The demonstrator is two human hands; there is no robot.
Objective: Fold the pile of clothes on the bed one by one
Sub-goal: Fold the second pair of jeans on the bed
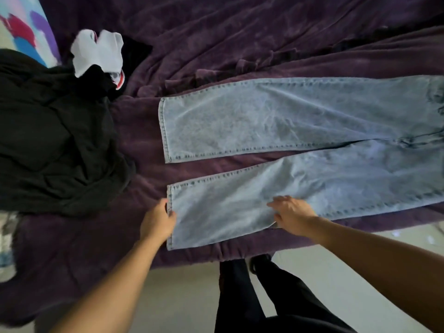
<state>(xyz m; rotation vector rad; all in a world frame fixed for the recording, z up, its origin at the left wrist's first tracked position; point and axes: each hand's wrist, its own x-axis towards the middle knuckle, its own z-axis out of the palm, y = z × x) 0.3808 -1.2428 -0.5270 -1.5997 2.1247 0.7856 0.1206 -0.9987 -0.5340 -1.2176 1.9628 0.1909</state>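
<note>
Hands on jeans (276, 116), left hand (157, 221) pinching hem, right hand (292, 213) flat on leg

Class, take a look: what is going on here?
A person has blue jeans spread flat on the purple bed cover, legs apart, not yet folded. The left hand pinches the near leg's hem; the right hand lies on that leg's near edge. A black clothes pile and a white garment wait at the left.
</note>
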